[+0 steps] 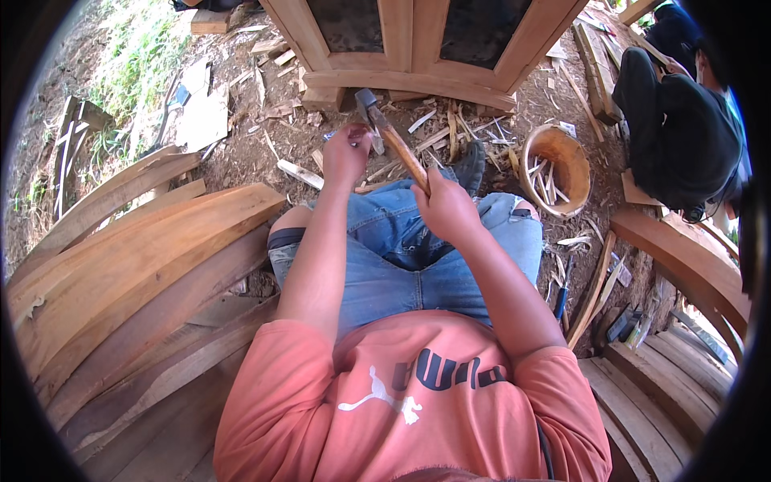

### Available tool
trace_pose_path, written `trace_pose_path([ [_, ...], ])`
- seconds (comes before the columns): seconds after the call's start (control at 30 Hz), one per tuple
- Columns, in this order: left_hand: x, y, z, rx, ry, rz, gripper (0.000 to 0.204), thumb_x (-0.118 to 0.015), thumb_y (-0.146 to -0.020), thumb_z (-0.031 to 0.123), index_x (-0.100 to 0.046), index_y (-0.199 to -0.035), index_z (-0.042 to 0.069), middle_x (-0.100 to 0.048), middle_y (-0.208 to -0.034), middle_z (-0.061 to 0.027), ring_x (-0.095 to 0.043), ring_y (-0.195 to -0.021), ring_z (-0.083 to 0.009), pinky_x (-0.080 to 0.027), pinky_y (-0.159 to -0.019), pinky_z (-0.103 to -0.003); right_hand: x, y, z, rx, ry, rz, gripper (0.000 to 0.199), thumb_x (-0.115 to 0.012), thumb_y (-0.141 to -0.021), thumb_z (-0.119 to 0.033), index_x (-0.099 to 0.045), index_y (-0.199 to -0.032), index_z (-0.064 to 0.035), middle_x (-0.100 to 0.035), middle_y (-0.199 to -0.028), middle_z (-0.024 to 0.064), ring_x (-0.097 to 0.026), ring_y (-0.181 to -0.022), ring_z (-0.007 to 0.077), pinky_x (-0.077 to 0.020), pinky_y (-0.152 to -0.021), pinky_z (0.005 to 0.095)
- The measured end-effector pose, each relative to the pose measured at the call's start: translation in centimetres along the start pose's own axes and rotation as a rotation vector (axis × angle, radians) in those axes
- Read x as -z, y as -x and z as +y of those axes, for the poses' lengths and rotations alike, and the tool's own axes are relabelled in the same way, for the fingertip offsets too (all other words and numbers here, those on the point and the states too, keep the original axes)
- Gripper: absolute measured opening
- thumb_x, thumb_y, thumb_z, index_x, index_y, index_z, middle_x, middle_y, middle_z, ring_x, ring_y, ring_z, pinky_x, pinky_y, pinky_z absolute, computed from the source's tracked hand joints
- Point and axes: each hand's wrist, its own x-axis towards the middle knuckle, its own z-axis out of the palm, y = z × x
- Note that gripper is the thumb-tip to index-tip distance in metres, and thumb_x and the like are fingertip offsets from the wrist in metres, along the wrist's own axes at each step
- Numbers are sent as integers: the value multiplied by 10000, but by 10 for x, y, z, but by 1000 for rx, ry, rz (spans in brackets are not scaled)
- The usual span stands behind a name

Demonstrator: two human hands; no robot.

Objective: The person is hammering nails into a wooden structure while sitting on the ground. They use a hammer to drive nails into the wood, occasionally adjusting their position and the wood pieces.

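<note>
My right hand [446,207] is wrapped round the wooden handle of a hammer [403,154], held up in front of my knees. The hammer's grey metal head points away from me, just beside my left hand [347,153]. The fingers of that left hand are curled together close to the head; whatever they pinch is too small to make out. Beyond both hands stands a wooden panelled frame [412,48] with dark inset panels. Its curved bottom rail rests on wood blocks [324,98] on the ground.
A round bucket [557,170] with wood sticks inside stands right of my knees. Long planks [144,265] are stacked at my left, and more boards [679,257] lie at the right. Wood scraps litter the dirt floor. Another person [675,128] sits at the far right.
</note>
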Motion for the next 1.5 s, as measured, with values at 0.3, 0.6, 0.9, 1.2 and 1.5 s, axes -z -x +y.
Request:
trace_pose_path([
  [0.3,41,-35,96,-282,264,469,333,-671,-1114,312,-745,-1223,6,-777,-1210,-178,-764,-1104,-302,-590,-985,-437,-4,4,2,48,27,43,317,-678,-1084,-326,-551,-1082,-36,-731,-830,242,-724,-799,503,-557,-716,631],
  [0.6,26,-83,100,-22,-299,-178,542,-468,-1161,504,-841,-1190,112,-815,-1229,-204,-752,-1215,-371,-542,-1081,-480,-9,6,-2,59,12,52,312,-683,-1078,-314,-548,-1083,-33,-736,-827,246,-725,-798,507,-561,-714,636],
  [0.9,22,-113,93,-115,-665,-175,628,-338,-1172,508,-847,-1193,139,-809,-1279,-163,-742,-1234,-404,-541,-1106,-537,-14,6,-5,59,-21,21,306,-683,-1078,-308,-555,-1094,-30,-744,-858,257,-730,-823,508,-560,-734,641],
  [1.2,50,-91,153,-69,-321,-97,641,-348,-1178,496,-863,-1120,118,-824,-1196,-180,-745,-1200,-389,-540,-1099,-490,-14,3,7,25,-12,39,304,-683,-1082,-313,-555,-1136,-43,-737,-853,254,-718,-812,512,-549,-725,641],
  [1.5,39,-95,149,-44,-364,-291,678,-290,-1189,488,-856,-1158,116,-791,-1298,-202,-737,-1237,-410,-542,-1116,-533,-8,-2,13,8,1,77,320,-673,-1087,-338,-556,-1129,-43,-750,-875,249,-731,-836,513,-562,-740,637],
])
